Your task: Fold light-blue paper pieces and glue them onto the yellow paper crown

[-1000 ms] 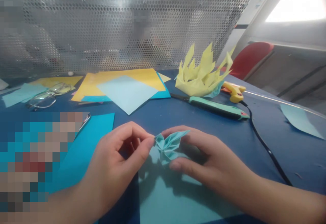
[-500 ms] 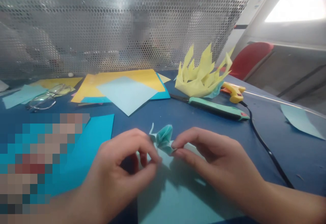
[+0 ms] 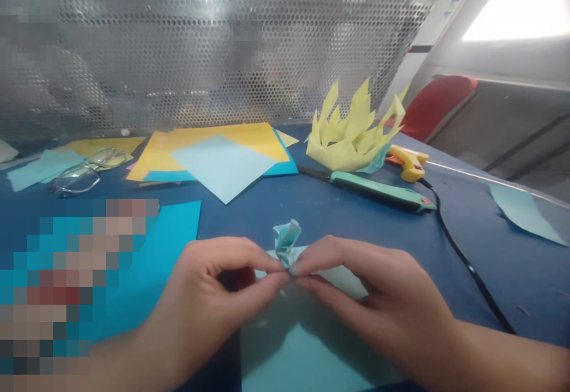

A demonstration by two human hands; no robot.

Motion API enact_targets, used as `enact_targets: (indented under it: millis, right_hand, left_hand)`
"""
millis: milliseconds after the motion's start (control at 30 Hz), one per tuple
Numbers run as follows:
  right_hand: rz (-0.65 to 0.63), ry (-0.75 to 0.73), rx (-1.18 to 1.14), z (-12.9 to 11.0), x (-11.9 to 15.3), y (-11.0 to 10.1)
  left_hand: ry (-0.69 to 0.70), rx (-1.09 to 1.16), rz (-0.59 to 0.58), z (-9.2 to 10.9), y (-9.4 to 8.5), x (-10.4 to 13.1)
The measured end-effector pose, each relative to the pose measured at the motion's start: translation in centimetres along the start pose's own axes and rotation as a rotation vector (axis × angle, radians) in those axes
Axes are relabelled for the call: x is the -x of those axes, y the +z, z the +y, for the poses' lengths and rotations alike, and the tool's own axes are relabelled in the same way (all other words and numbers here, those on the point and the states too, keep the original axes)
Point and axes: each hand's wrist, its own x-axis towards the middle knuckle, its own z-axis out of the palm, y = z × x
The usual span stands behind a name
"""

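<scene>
A small folded piece of light-blue paper (image 3: 287,239) stands up between my fingertips, its lower end pinched from both sides. My left hand (image 3: 222,285) closes thumb and forefinger on its left side. From the right, my right hand (image 3: 378,285) grips the same base, the fingertips of both hands nearly touching. The exact grip point is partly hidden behind the fingers. Under both hands lies a larger light-blue sheet (image 3: 307,350), shaded by them.
Behind are a yellow spiky paper piece (image 3: 347,148), a green-handled cutter (image 3: 383,191), a yellow glue gun (image 3: 412,163) with black cord, and stacked coloured sheets (image 3: 222,169). Glasses (image 3: 80,175) lie left, near a bright blue sheet (image 3: 178,231). A perforated metal screen (image 3: 178,53) stands at the back.
My left fingers have come in from beside the folded paper to pinch its base. My right fingertips have shifted left, and the paper now looks more upright and gathered.
</scene>
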Motion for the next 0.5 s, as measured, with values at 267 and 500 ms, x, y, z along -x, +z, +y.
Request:
enact_targets:
  millis: [267,500]
  right_hand:
    - [0.114,-0.082,0.011,0.08,-0.10,0.24]
    - [0.056,-0.109,-0.017,0.24,0.30,0.31]
  left_hand:
    - [0.052,0.018,0.127,0.16,-0.02,0.24]
    - [0.088,0.061,0.144,0.29,0.00,0.57]
